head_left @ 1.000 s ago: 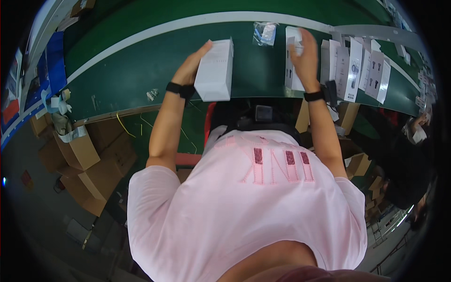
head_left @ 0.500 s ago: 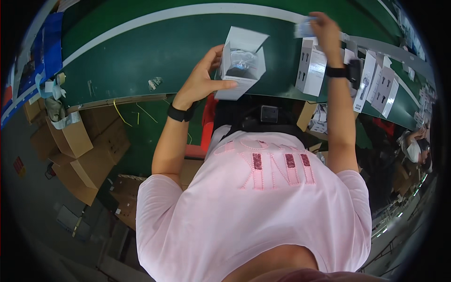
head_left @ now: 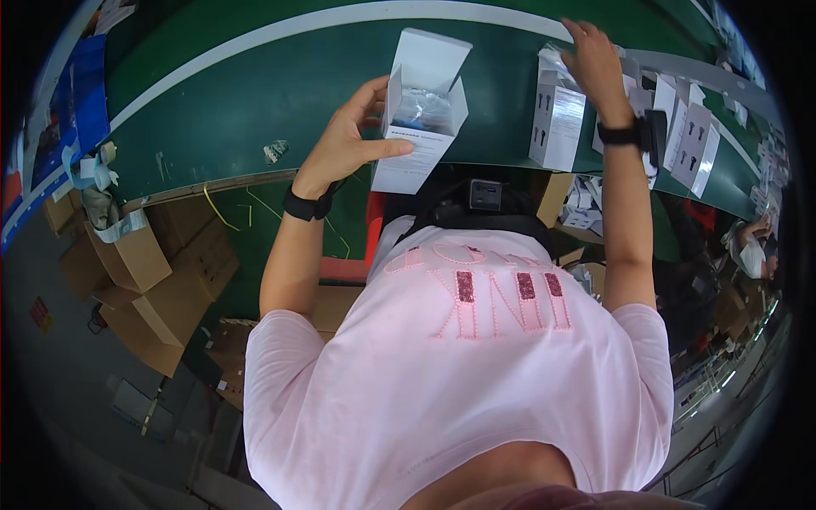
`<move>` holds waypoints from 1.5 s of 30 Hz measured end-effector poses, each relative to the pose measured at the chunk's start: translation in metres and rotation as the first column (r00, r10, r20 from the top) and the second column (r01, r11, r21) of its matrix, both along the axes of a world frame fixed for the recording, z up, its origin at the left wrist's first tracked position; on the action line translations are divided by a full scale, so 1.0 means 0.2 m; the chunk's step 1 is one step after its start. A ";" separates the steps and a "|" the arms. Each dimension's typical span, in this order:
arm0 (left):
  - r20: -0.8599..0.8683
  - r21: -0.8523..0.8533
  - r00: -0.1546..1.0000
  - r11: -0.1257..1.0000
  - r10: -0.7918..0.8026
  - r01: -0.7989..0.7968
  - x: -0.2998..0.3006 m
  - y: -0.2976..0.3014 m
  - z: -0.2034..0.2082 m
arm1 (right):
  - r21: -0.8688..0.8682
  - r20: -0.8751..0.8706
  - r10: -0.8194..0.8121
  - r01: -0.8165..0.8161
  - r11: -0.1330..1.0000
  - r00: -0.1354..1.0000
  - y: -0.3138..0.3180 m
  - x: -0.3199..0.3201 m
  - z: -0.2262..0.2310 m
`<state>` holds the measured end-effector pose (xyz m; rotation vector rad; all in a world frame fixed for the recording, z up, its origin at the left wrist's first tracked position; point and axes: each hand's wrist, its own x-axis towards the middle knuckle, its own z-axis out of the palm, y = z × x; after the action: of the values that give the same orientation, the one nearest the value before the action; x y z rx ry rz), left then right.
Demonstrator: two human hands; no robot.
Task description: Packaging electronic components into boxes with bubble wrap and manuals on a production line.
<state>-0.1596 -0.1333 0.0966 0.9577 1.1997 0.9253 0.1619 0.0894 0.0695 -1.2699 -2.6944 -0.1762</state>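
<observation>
left hand (head_left: 345, 141) grips one white carton (head_left: 427, 150), open end pointing away, long axis leaning right; right hand (head_left: 597, 70) parted, apparently empty, near one printed carton (head_left: 558, 127).

A pale pink, short-sleeved T-shirt (head_left: 459, 399) carries stitched pink lettering (head_left: 465, 320) with dark red patches (head_left: 465, 289) across its front. Black wristbands (head_left: 617, 134) are worn left and right, the right one bearing a dark block (head_left: 655, 136).

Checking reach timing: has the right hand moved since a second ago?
Yes. The right hand has moved farther out: its fingers now overlap the white strip in view; a second ago they stopped short.
</observation>
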 end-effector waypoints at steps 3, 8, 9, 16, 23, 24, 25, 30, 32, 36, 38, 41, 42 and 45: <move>-0.083 -0.002 0.996 1.000 -0.020 0.020 0.02 -0.02 -0.03 | -0.367 -0.471 0.044 -0.241 0.899 0.881 -0.31 -0.35 0.42; -0.192 0.056 0.978 0.994 -0.078 0.090 0.14 0.06 0.02 | -0.545 -0.074 0.233 -0.235 0.805 0.970 -0.54 -0.63 0.29; -0.327 0.045 0.940 0.992 -0.097 0.117 0.16 0.07 -0.02 | -0.547 -0.155 0.220 -0.269 0.793 0.963 -0.53 -0.63 0.17; -0.215 -0.110 0.976 0.992 0.039 -0.064 0.13 0.14 -0.22 | -0.771 -0.144 0.242 -0.262 0.580 0.959 -0.34 -0.73 -0.02; -0.218 -0.023 0.975 0.999 -0.034 0.030 0.15 0.18 -0.41 | -0.824 -0.294 0.160 -0.335 0.457 0.942 -0.35 -0.76 -0.41; -0.183 -0.055 0.983 0.998 -0.022 0.012 0.14 0.18 -0.42 | -0.826 -0.321 0.119 -0.339 0.451 0.940 -0.36 -0.76 -0.43; -0.171 -0.066 0.985 0.998 -0.012 0.001 0.14 0.19 -0.38 | -0.829 -0.342 0.071 -0.336 0.446 0.937 -0.35 -0.76 -0.45; -0.234 -0.071 0.972 0.997 -0.021 0.004 0.13 0.19 -0.45 | -0.903 -0.208 0.129 -0.242 0.356 0.969 -0.31 -0.79 -0.36; -0.179 -0.037 0.984 0.999 -0.004 -0.003 0.13 0.22 -0.42 | -0.894 -0.204 0.208 -0.269 0.359 0.957 -0.30 -0.81 -0.33; -0.128 -0.009 0.991 0.999 0.048 -0.050 0.17 0.26 -0.37 | -0.905 -0.341 0.054 -0.344 0.252 0.938 -0.29 -0.77 -0.36; -0.138 -0.010 0.987 0.996 0.082 -0.084 0.16 0.28 -0.37 | -0.930 -0.366 -0.268 -0.340 0.138 0.891 -0.29 -0.77 -0.36; -0.123 -0.071 0.991 0.995 0.057 -0.066 0.14 0.30 -0.35 | -0.936 -0.353 -0.275 -0.333 0.117 0.895 -0.22 -0.75 -0.34; -0.125 -0.078 0.990 0.994 0.061 -0.071 0.15 0.30 -0.35 | -0.936 -0.351 -0.273 -0.334 0.109 0.895 -0.19 -0.74 -0.34; -0.168 -0.017 0.984 0.998 0.058 -0.062 0.15 0.32 -0.38 | -0.962 -0.270 -0.129 -0.260 0.089 0.954 -0.18 -0.75 -0.33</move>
<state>-0.1286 -0.0703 0.0212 1.0012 1.3852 0.8902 0.0124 0.0524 0.0029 -1.0986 -2.3405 2.1045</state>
